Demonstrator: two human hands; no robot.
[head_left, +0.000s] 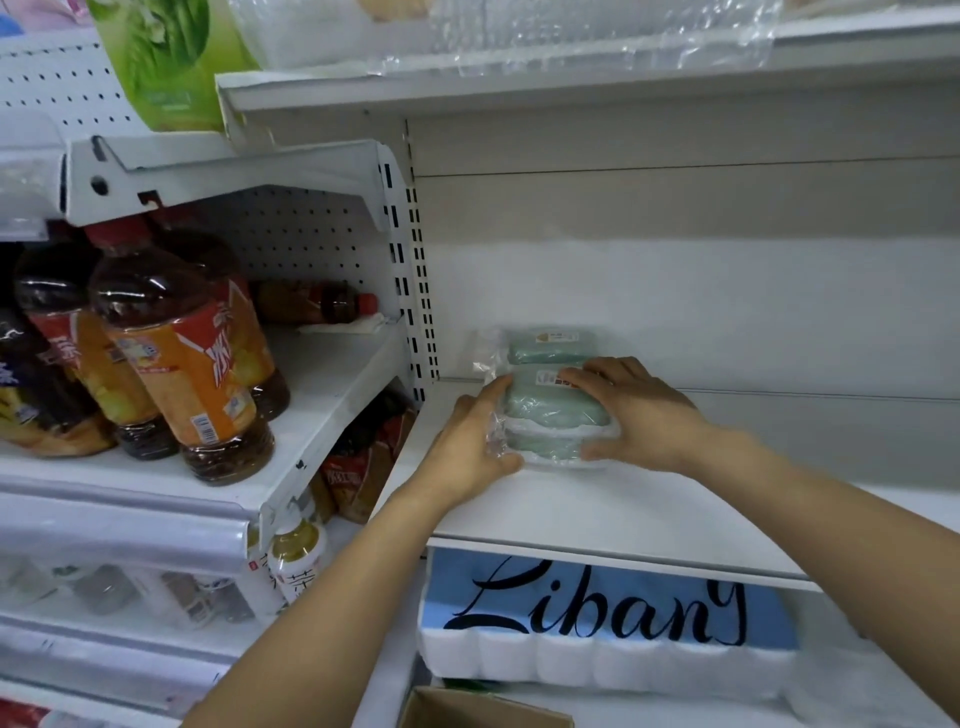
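Note:
A green and white container wrapped in clear plastic (550, 410) sits on the white shelf (623, 514) at its left end. A second wrapped green container (545, 345) stands right behind it against the back panel. My left hand (475, 441) grips the front container's left side, thumb at the bottom corner. My right hand (634, 410) lies over its top and right side, fingers curled across the label and thumb at the lower front edge.
Left bay: brown drink bottles with orange labels (187, 364), one bottle lying at the back (317, 301). Below my shelf sits a blue "Libang" tissue-roll pack (602, 613) and a cardboard box corner (483, 709). Overhead are a green package (166, 57) and clear plastic packs (519, 31).

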